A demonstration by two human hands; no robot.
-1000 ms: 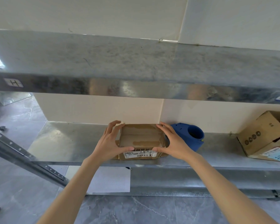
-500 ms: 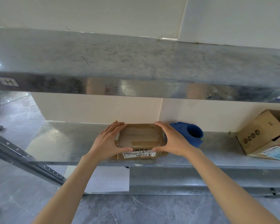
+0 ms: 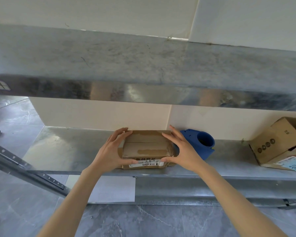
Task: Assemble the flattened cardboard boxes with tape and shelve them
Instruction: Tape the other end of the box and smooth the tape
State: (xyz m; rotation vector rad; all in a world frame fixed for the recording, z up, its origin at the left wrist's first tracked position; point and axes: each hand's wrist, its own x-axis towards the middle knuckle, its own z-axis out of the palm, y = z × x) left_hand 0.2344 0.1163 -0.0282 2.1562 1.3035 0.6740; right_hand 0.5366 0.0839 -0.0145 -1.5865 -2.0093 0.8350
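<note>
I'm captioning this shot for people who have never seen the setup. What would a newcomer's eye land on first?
First, the small cardboard box at the middle of the metal shelf, gripped at its ends by the left hand and right hand. Next, the bright blue tape dispenser just right of it, then the tilted open cartons at the far right.

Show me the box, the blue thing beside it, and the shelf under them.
box [image 3: 144, 148], head view, on its taped top flap.
blue thing [image 3: 204, 151], head view, on its wall below the round opening.
shelf [image 3: 63, 147], head view, on bare metal left of the box.
</note>
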